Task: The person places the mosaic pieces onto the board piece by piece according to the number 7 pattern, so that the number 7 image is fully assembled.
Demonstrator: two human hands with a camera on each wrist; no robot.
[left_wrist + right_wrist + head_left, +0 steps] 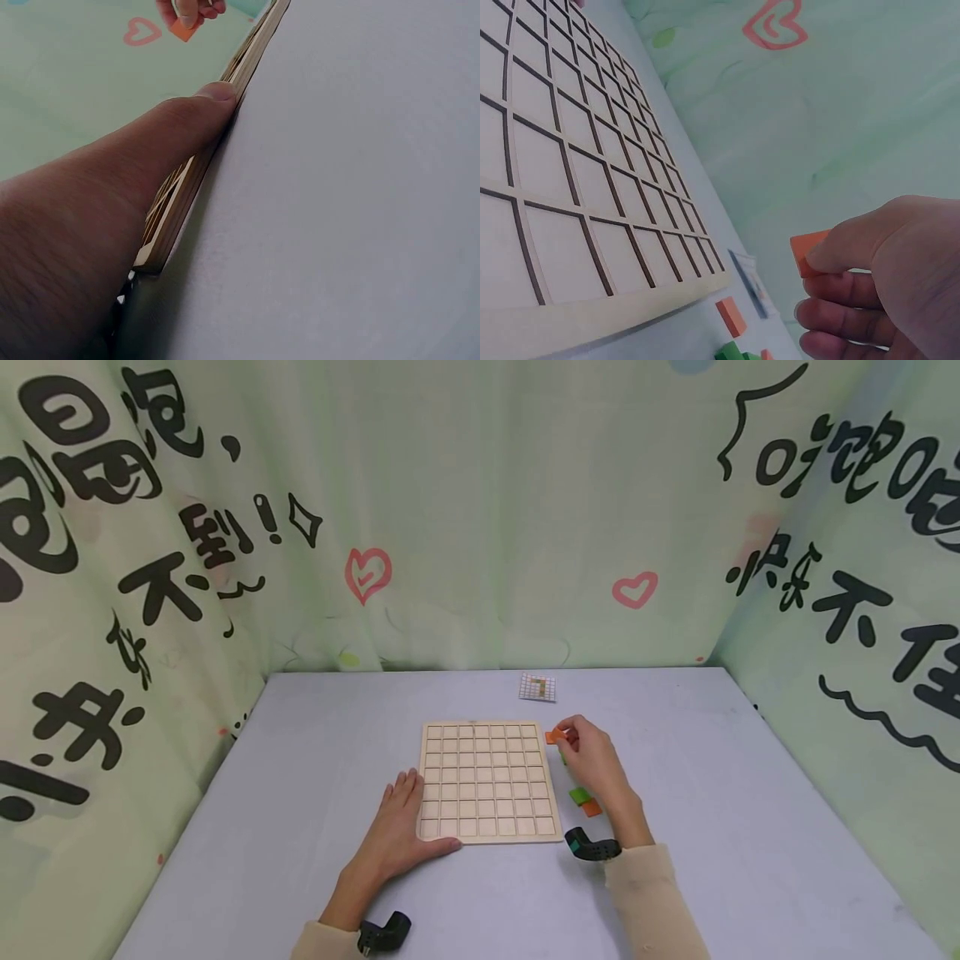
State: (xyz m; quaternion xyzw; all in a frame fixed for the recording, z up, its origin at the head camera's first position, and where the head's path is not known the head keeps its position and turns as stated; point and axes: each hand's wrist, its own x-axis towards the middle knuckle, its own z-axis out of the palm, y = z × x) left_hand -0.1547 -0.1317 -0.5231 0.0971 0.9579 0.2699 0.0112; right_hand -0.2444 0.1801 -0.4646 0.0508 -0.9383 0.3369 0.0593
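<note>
A square wooden grid board [496, 775] lies flat on the table, its cells bare. My left hand [397, 831] rests at its lower left corner, fingers straight along the left side and thumb on the near edge; the left wrist view shows that thumb [191, 116] against the rim. Beyond the board's far right corner, my right hand [592, 758] pinches an orange tile [804, 249] between thumb and fingers. Below it, another orange tile [731, 316] and green pieces [731, 352] lie beside the board. Closer to me are a green piece [580, 796] and an orange piece [592, 808].
A small card with a printed grid [537, 687] lies near the back edge of the pale table [300, 760]. Curtains with dark writing and red hearts [634, 590] surround the table on three sides. Each wrist wears a black device [386, 933].
</note>
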